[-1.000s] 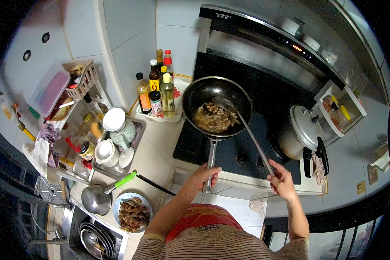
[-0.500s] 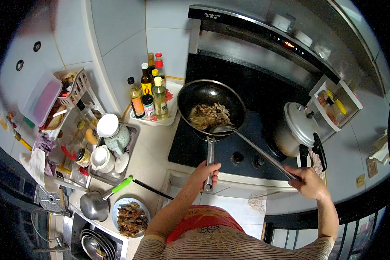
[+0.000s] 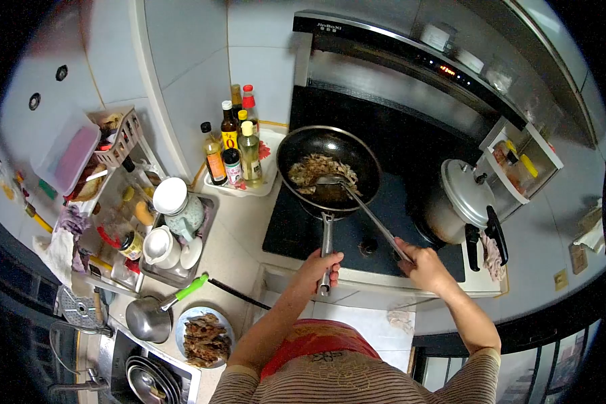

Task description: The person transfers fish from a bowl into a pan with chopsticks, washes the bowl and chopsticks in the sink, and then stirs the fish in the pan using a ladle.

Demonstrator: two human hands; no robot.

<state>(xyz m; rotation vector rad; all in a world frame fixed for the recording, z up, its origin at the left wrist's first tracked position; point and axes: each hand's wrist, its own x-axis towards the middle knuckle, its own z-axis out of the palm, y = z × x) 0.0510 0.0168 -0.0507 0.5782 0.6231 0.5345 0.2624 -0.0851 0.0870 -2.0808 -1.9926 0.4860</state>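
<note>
A dark wok (image 3: 357,149) rests on the black cooktop with chopped, browned food (image 3: 320,170) inside. My left hand (image 3: 322,268) is closed around the wok's metal handle (image 3: 328,232). The long shaft of a metal spatula (image 3: 377,223) slants down into the wok, and my right hand (image 3: 424,266) grips its far end. The spatula's blade (image 3: 331,180) lies among the food, so part of it is hidden.
Right of the wok stands a pressure cooker (image 3: 459,202). Several sauce bottles (image 3: 250,156) crowd a white tray (image 3: 271,149) at the back left. A plate (image 3: 182,337) of fried fish, a green-handled saucepan (image 3: 147,319) and a sink (image 3: 190,384) are at the lower left.
My right hand has moved left and slightly up with the spatula. Its blade has pushed further into the wok, and the food has shifted toward the far left. My left hand stays on the handle.
</note>
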